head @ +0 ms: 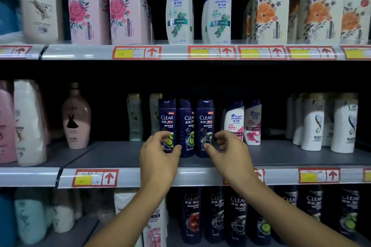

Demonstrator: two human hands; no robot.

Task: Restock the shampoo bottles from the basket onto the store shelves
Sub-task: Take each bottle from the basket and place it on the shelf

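Note:
Three dark blue CLEAR shampoo bottles stand upright side by side near the front of the middle shelf. My left hand wraps the lower part of the left CLEAR bottle, fingers across its front and thumb at its right side. The middle CLEAR bottle stands untouched between my hands. My right hand is beside the right CLEAR bottle; its thumb tip touches the bottle's lower front, while the curled fingers stay apart to its right. The basket is not in view.
Two white Head & Shoulders bottles stand just right of my right hand. Pale green bottles stand behind the CLEAR row. A pink bottle sits further left, white bottles at the right. The shelves above and below hold more bottles.

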